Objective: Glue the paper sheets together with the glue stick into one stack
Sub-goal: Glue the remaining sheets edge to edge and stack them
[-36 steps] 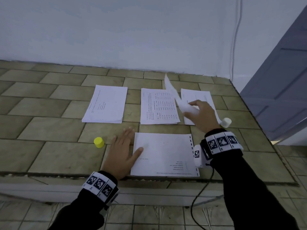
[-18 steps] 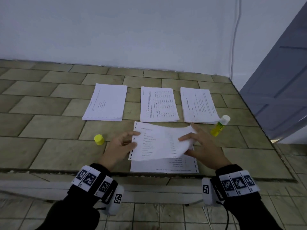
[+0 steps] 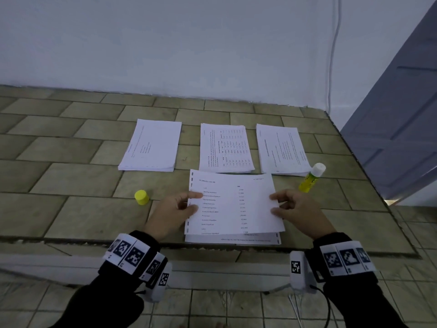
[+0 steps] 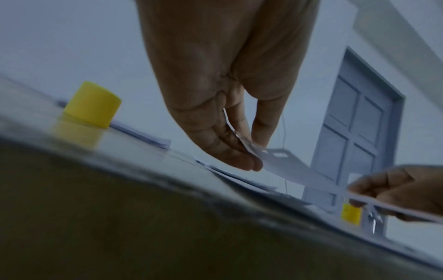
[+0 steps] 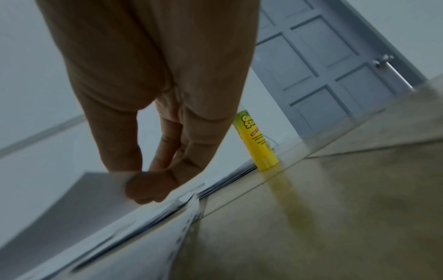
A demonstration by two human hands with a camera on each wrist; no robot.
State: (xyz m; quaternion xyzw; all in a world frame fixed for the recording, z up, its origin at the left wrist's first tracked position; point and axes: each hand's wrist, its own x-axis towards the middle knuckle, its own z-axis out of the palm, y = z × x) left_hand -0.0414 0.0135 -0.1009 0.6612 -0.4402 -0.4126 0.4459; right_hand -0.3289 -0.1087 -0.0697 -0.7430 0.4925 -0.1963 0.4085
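Head view, lower centre: the left hand and right hand pinch the printed white paper sheet by its side edges, lower and flatter than half a second ago, over the base sheet; next it needs squaring and pressing. Left wrist: thumb and fingers clamp paper. Right wrist: the capless yellow glue stick stands behind curled, gripping fingers.
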